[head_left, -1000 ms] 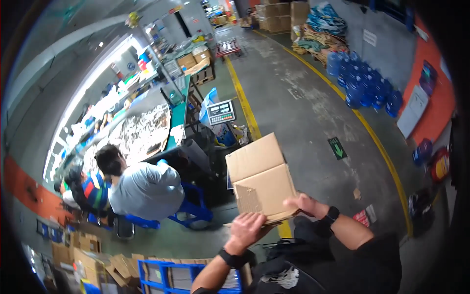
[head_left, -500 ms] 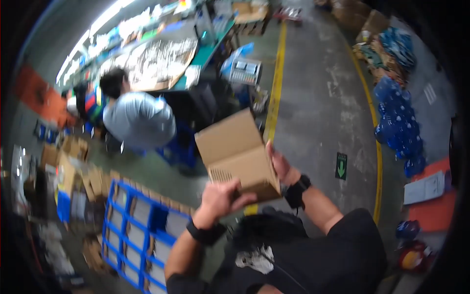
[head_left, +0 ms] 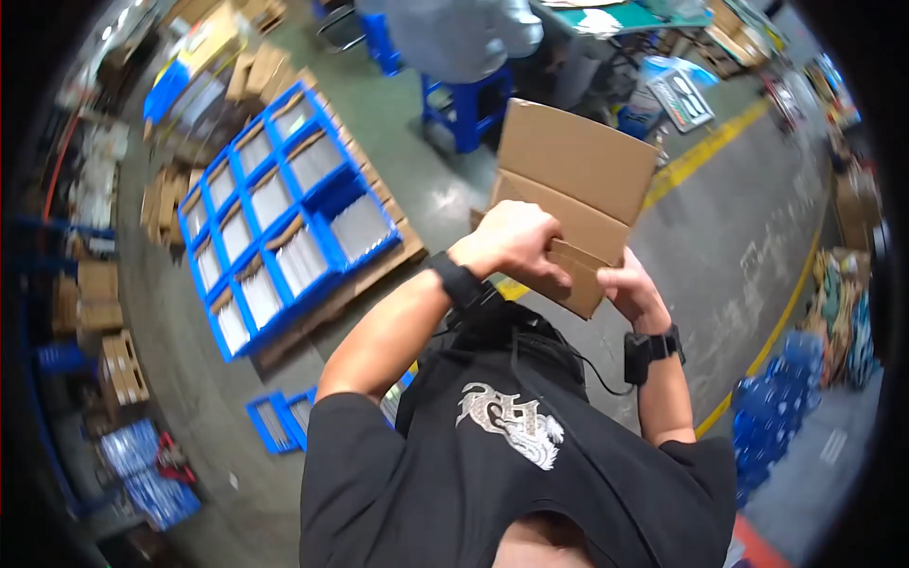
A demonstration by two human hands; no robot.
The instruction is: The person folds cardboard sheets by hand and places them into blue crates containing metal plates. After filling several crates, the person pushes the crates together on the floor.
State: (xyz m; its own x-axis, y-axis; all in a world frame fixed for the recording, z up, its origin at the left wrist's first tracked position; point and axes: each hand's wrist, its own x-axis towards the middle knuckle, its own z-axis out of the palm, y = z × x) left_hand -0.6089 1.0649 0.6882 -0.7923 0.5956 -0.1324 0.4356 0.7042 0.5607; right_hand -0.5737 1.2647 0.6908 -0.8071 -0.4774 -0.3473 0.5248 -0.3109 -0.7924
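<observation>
I hold a brown cardboard box [head_left: 576, 153] in front of my chest, its lid flap standing up and tilted away from me. My left hand [head_left: 519, 239] is closed over the box's near left side, with fingers bent at a smaller flap on the near edge. At the near right corner my right hand [head_left: 632, 292] grips the box, its thumb on the cardboard and the other fingers partly out of sight. The inside of the box is mostly covered by flaps and my left hand. Dark bands circle both wrists.
Left of me, blue divided trays [head_left: 331, 254] filled with flat grey pieces rest on a wooden pallet [head_left: 402, 248]. Smaller blue trays [head_left: 275, 421] lie on the floor. A person in a light blue shirt [head_left: 445, 38] is ahead beside a blue stool [head_left: 466, 106]. Blue bottles [head_left: 776, 388] are piled at right.
My view has turned, bringing the blue trays higher and the person towards the top. The box has turned in my hands, and my left hand now bends over its near flap.
</observation>
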